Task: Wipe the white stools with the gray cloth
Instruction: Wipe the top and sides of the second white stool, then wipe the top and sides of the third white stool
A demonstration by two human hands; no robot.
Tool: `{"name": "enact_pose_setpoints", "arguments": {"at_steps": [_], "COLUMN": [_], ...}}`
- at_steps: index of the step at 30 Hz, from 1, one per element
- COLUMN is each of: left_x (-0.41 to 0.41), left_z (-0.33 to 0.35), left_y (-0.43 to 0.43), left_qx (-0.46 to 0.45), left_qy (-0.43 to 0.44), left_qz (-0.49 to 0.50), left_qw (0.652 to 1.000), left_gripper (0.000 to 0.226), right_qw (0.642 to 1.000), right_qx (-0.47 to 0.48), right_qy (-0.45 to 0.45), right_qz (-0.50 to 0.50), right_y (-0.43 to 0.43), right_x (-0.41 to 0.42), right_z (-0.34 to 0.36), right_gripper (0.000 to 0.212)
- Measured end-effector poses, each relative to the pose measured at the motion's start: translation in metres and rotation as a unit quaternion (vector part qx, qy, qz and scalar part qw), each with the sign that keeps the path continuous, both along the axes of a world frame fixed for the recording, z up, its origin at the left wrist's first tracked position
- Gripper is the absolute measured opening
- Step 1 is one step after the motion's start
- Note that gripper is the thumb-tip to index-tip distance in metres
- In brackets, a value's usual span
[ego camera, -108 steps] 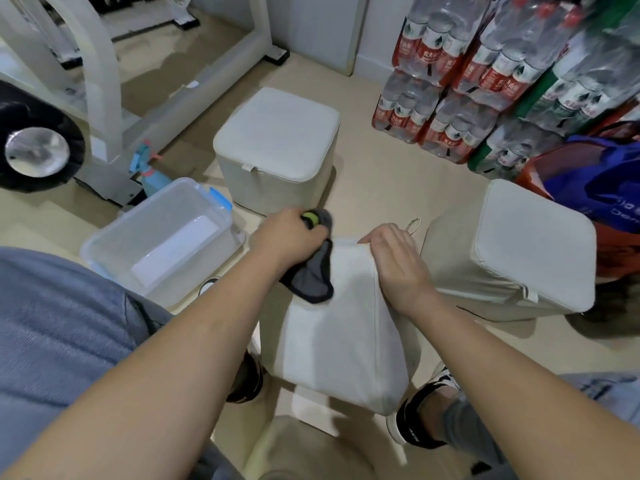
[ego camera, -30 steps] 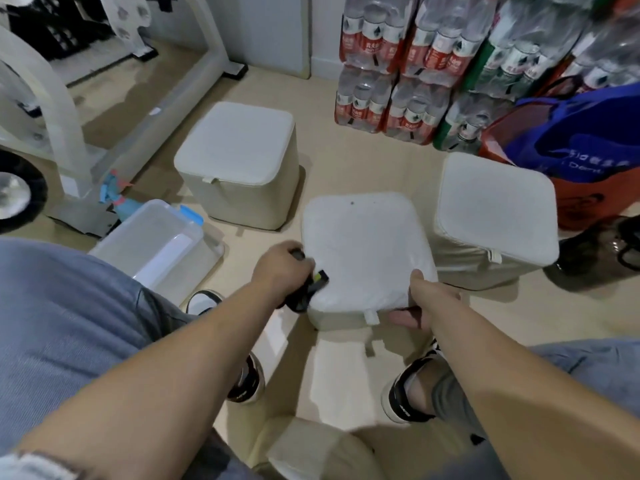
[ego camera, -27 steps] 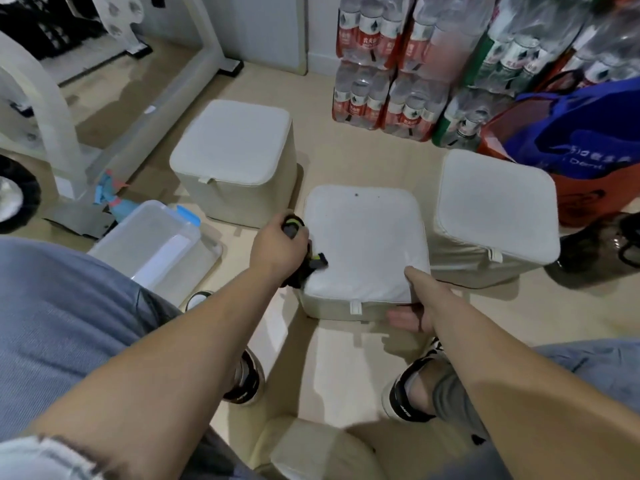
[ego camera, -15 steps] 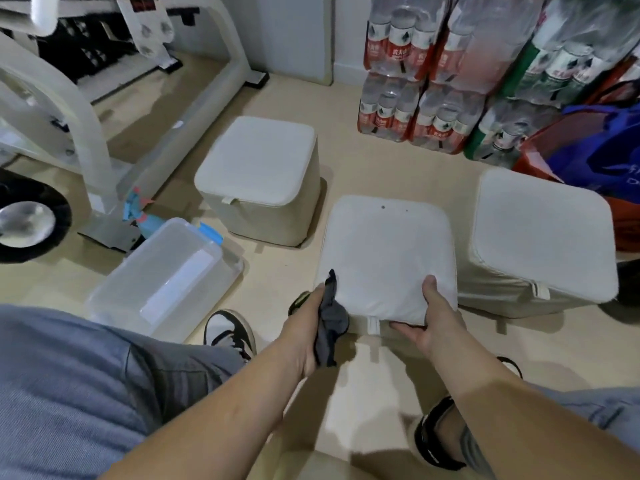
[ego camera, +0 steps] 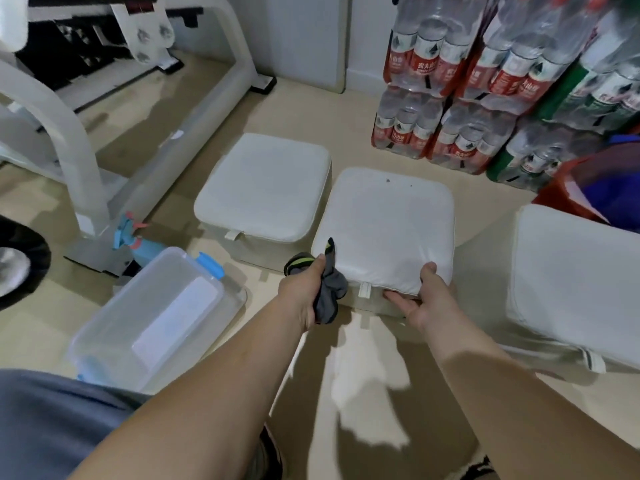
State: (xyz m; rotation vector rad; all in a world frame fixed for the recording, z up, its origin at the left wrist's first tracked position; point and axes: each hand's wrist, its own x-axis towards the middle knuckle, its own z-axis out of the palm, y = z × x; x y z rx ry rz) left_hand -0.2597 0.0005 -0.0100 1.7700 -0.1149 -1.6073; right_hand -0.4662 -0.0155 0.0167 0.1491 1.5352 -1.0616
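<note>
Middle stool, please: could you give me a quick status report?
Left hand grips gray cloth at near-left corner. Right hand pinches middle stool's near edge. Stool upright; plastic bin left, apart.

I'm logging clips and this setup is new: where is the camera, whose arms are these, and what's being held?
No machine here: one camera on a person's head looks down, so both bare arms are the wearer's. Three white stools stand on the floor: left stool, middle stool, right stool. The left hand grips the gray cloth at the middle stool's near corner. The right hand pinches that stool's front edge, thumb on top. A clear plastic box, a blue spray bottle and packed water bottles lie nearby.
</note>
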Motion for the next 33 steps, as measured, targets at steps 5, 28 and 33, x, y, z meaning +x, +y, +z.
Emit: {"name": "enact_pose_setpoints", "arguments": {"at_steps": [5, 28, 33], "left_x": [0.002, -0.090, -0.161], "left_z": [-0.010, 0.037, 0.052], "left_y": [-0.035, 0.042, 0.040], "left_qx": [0.015, 0.026, -0.028], "left_qy": [0.047, 0.019, 0.042], "left_qz": [0.061, 0.007, -0.134], "left_qw": [0.997, 0.999, 0.990], "left_gripper": [0.114, 0.035, 0.051], "right_qw": [1.000, 0.961, 0.916], "right_qx": [-0.001, 0.034, -0.022], "right_qy": [0.000, 0.094, 0.284], "right_qz": [0.002, 0.258, 0.282], "right_y": [-0.039, 0.001, 0.016], "right_x": [-0.005, -0.035, -0.113], "right_z": [0.001, 0.050, 0.097], "right_gripper": [0.060, 0.060, 0.027]}}
